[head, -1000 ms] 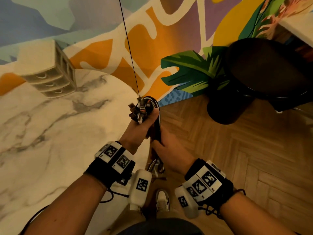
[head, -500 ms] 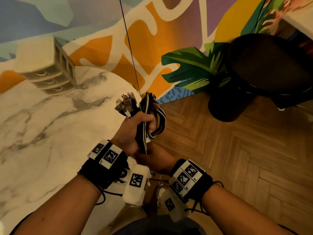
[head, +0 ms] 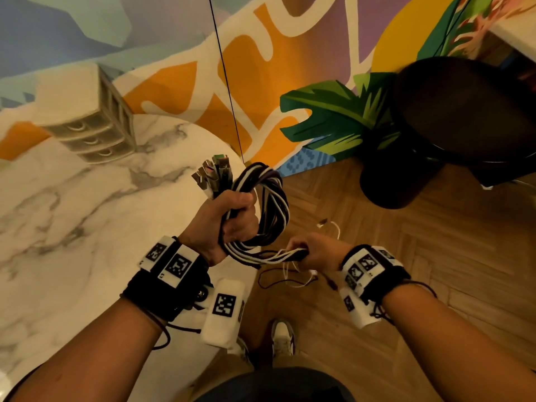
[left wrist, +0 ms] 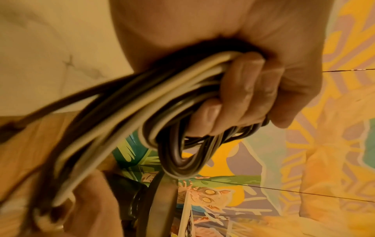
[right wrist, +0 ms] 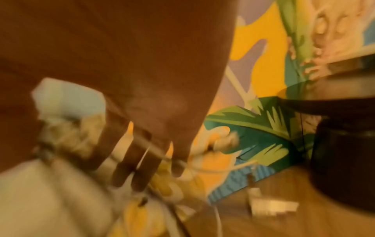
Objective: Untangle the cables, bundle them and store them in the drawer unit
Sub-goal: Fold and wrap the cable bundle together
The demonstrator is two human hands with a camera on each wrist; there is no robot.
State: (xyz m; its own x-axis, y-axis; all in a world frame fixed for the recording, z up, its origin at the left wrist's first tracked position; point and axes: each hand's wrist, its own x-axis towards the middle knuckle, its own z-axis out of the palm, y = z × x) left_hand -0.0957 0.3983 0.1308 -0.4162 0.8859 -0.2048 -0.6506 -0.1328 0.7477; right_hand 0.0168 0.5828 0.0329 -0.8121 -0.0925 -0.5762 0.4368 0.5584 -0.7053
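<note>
One cable bundle (head: 262, 210), two gripping hands

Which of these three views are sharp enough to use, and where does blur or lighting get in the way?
Head view: warm, dim light but sharp; the left hand gripping the cable coil and the right hand read clearly; edges bow from the wide lens. Left wrist view: fingers crisp, cables smear toward the lower left. Right wrist view: heavy motion blur throughout; the grip is unreadable.
</note>
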